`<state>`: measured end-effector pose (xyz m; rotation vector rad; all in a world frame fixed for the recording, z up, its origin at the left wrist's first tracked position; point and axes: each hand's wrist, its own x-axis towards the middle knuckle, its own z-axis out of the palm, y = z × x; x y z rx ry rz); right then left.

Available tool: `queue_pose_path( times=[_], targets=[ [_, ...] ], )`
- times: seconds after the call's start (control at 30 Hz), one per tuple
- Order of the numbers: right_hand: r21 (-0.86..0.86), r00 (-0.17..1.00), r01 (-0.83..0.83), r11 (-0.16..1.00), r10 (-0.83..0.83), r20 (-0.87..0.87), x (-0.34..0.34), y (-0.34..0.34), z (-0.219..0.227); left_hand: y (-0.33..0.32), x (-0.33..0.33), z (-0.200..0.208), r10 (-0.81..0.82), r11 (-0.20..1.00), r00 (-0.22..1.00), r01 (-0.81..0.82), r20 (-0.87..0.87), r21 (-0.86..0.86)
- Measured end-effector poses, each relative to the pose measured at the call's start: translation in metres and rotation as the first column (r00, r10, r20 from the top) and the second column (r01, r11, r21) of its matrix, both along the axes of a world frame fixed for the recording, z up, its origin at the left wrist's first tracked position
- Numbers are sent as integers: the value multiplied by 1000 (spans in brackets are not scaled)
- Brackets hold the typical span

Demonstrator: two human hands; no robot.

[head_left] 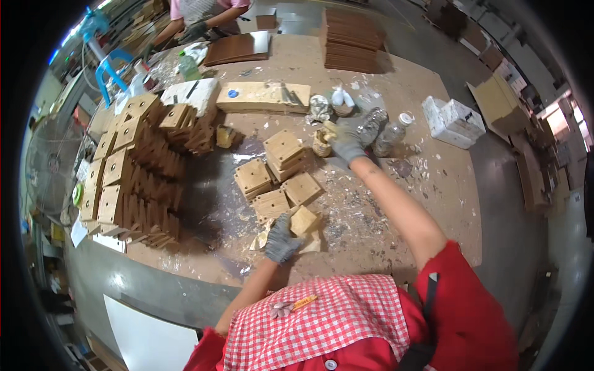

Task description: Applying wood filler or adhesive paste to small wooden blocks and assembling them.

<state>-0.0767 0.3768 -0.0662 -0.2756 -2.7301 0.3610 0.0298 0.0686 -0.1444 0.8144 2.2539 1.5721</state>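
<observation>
My left hand (282, 240), in a grey glove, is closed at the left side of a tilted square wooden block (304, 221); some fingertips are hard to make out. Tan sheet scraps (311, 242) lie beside and under it. Further off, four-holed square blocks (301, 188) stand in short stacks. My right arm stretches forward, and the gloved right hand (348, 143) pinches a crumpled tan wad (330, 130) at the mouth of a small jar (321, 144). Two clear plastic bottles (390, 135) stand just right of that hand.
Tall stacks of drilled wooden blocks (120, 167) fill the table's left side. A long pale board (263, 97) lies behind the short stacks. Brown panels (351, 40) are piled at the far edge, where another person (207, 18) works. White foam blocks (453, 122) sit at the right edge.
</observation>
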Motion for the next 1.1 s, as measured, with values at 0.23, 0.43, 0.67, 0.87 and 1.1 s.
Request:
queue_pose_path(
  times=[0.23,0.43,0.67,0.87,1.1],
  targets=[
    [113,950,-162,980,123,288,-35,-3,4,-4,0,-5,54,993,983,-70,175,90],
    [83,929,-306,948,278,245,-43,11,-9,2,4,3,79,996,993,-82,87,31],
    [-214,926,-183,960,241,289,-26,5,28,3,12,9,81,984,997,-78,10,-162],
    [-68,910,-230,971,240,338,-35,6,11,7,10,6,51,954,996,-71,-77,-291],
    [-111,868,-173,979,205,452,-43,6,11,10,17,29,54,910,994,-87,-93,-406]
  ],
)
